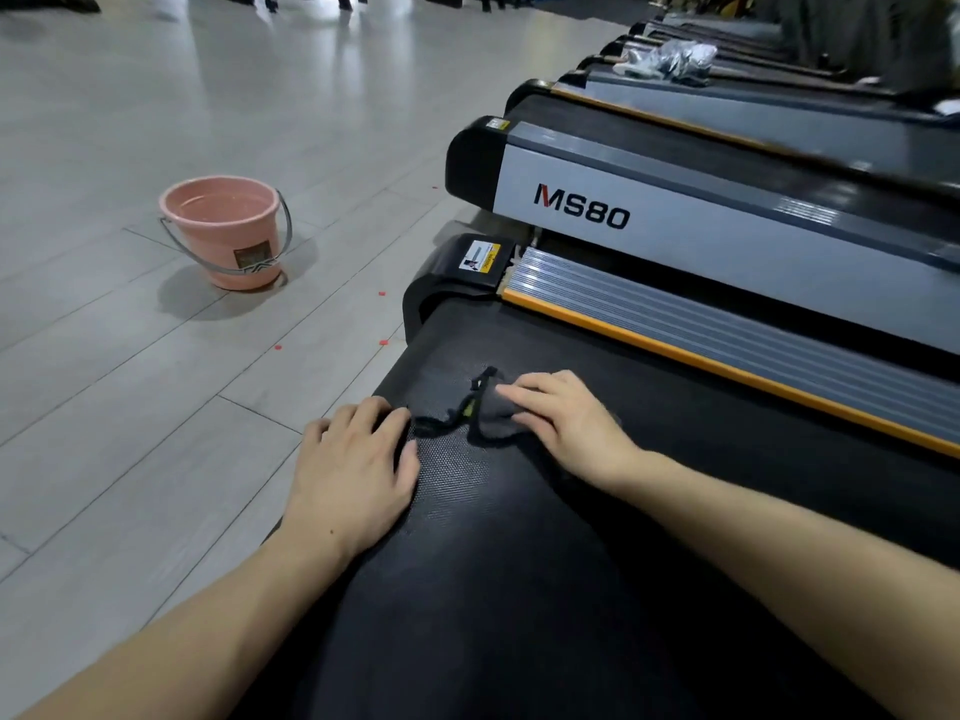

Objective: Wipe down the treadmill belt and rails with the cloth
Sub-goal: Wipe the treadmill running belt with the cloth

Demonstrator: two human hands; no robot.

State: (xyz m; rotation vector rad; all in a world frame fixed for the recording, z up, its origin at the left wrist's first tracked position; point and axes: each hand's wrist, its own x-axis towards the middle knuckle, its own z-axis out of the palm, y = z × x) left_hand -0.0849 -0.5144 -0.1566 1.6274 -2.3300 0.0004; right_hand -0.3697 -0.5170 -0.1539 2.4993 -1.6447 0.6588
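A black textured treadmill belt (519, 511) runs from the bottom of the head view toward its rear end. Along its right side lies a ribbed grey rail (727, 330) with an orange edge strip. A small dark grey cloth (488, 413) with a black trailing strap lies on the belt near the rear. My right hand (566, 423) presses on the cloth with fingers spread flat over it. My left hand (353, 470) rests flat on the belt's left edge, fingers relaxed, touching no cloth.
A pink bucket (226, 231) holding water stands on the grey tile floor to the left. A second treadmill marked MS80 (582, 210) sits right of the rail, with more treadmills behind. A black end cap (457, 267) closes the belt's rear corner.
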